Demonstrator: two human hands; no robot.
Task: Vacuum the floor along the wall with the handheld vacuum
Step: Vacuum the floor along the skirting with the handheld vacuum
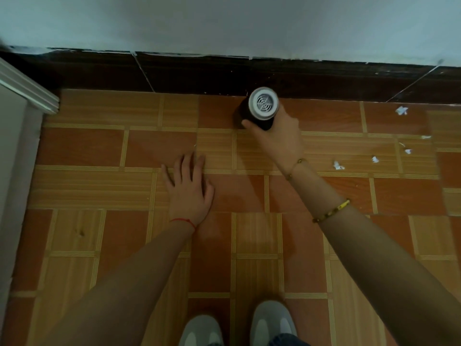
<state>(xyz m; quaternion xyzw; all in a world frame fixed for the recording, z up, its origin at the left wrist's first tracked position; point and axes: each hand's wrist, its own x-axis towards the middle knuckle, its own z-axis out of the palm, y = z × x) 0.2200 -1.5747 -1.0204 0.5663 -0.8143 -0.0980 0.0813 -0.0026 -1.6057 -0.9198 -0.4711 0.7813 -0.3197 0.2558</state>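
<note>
I see a patterned orange floor (249, 196) meeting a dark skirting (199, 71) under a pale wall (224, 21). My right hand (277, 136) grips the handheld vacuum (259, 108) upright at the skirting, vented end up, axis vertical. Left hand (189, 191) rests flat, fingers spread. Paper scraps (338, 165) lie right.

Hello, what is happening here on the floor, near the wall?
A person is vacuuming along the wall. The right hand grips a handheld vacuum pointed down at the tiled floor by the dark baseboard. The left hand is spread open above the floor. White paper scraps lie uncollected to the right.
</note>
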